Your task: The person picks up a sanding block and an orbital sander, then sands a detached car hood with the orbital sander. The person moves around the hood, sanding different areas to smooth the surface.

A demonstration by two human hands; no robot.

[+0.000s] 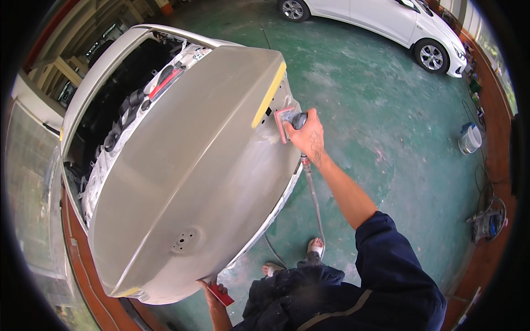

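A large car body panel (182, 143), dull grey-beige, stretches before me with its window opening at the left. Around a dark-topped power sander (299, 120), the fingers of my right hand (308, 138) are closed. Its pinkish rectangular pad (282, 124) is against the panel's far right end, beside several holes and a strip of yellow tape (269, 95). From the sander a grey hose (314, 193) hangs toward the floor. My left hand (211, 288) grips a flat red block (222, 295) at the panel's near lower edge; whether the block touches the panel, I cannot tell.
Beyond the green floor (359, 110) stands a white car (375, 22). A white bucket (470, 139) and a small machine with a hose (488, 222) are by the right wall. My feet (316, 246) are beside the hanging hose. Glass panes (33, 198) line the left.
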